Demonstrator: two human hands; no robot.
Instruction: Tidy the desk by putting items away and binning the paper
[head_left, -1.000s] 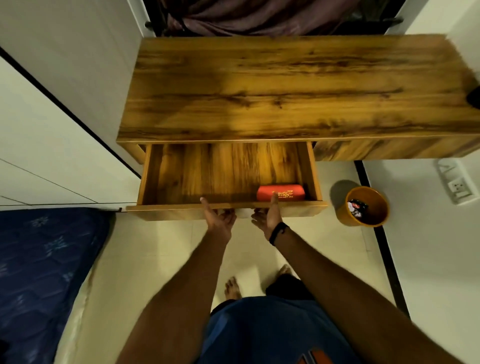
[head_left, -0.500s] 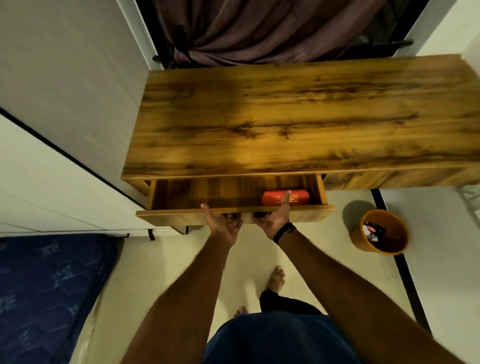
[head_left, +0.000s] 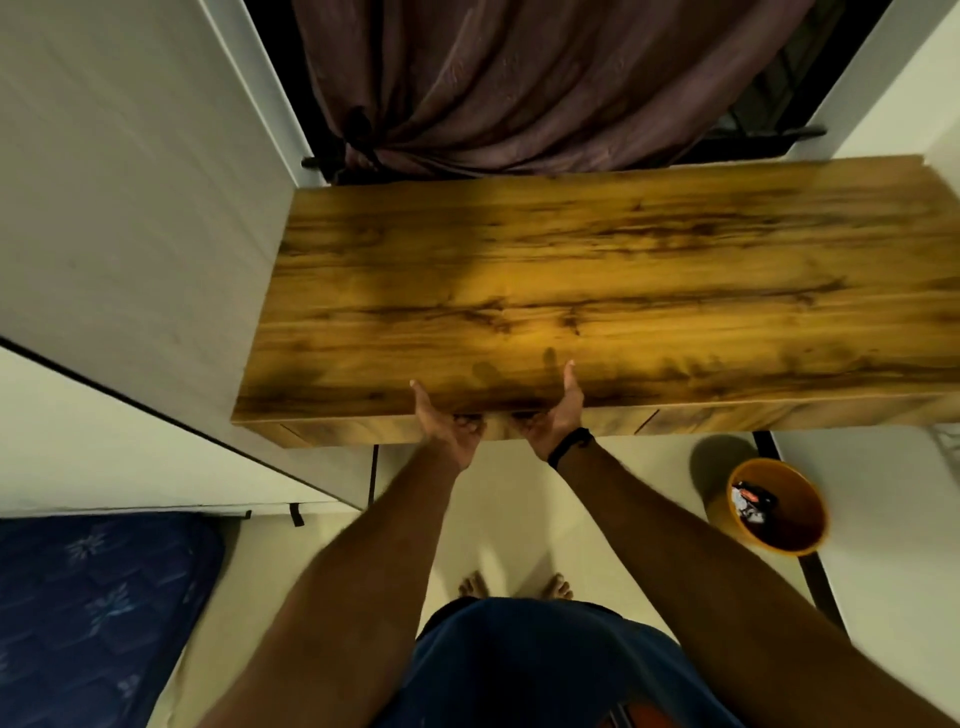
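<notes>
The wooden desk (head_left: 623, 291) has a bare top. Its drawer front (head_left: 353, 432) sits flush under the front edge, so the red case seen earlier is hidden inside. My left hand (head_left: 448, 427) and my right hand (head_left: 555, 422) are side by side at the middle of the drawer front. Their fingers curl against it and their thumbs reach up over the desk's edge. An orange bin (head_left: 802, 543) stands on the floor at the right with a crumpled wrapper (head_left: 750, 501) in it.
White cupboard panels (head_left: 130, 218) close off the left side. A blue patterned mattress (head_left: 93, 613) lies at the lower left. A brown curtain (head_left: 519, 78) hangs behind the desk. My bare feet (head_left: 514, 587) stand on the pale floor.
The drawer slid from wide open to fully in under both hands, hiding the red case. The camera tilted up and nearer to the desk.
</notes>
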